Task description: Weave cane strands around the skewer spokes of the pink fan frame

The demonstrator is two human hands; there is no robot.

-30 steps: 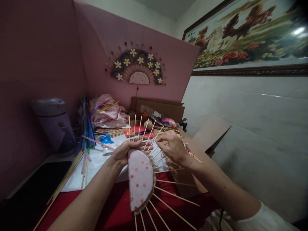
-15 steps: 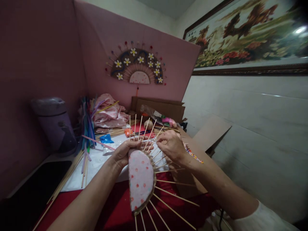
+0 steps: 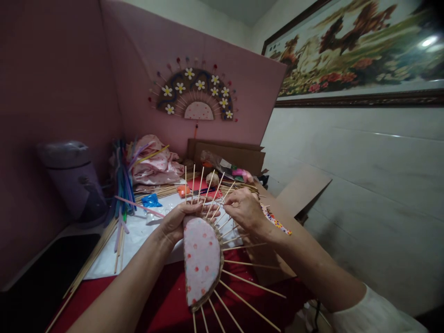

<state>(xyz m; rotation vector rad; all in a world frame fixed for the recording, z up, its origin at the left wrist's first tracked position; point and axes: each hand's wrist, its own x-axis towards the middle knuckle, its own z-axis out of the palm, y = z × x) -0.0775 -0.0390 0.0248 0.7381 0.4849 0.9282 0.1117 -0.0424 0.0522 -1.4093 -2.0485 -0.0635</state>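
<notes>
The left hand (image 3: 185, 216) grasps the far end of the dotted half-disc (image 3: 203, 264), near centre above red cloth (image 3: 161, 296). Sticks (image 3: 254, 283) already ray from its curved edge, visible outer ends bare. The right hand (image 3: 245, 210) bunches its fingertips beside a far stick (image 3: 229, 191); whether they grip it, I cannot tell.

Tumbler (image 3: 74, 185) L; near fan (image 3: 201, 261) ctr, before cardbd (image 3: 239, 155); pic (image 3: 347, 60) on R wall (image 3: 367, 166).
</notes>
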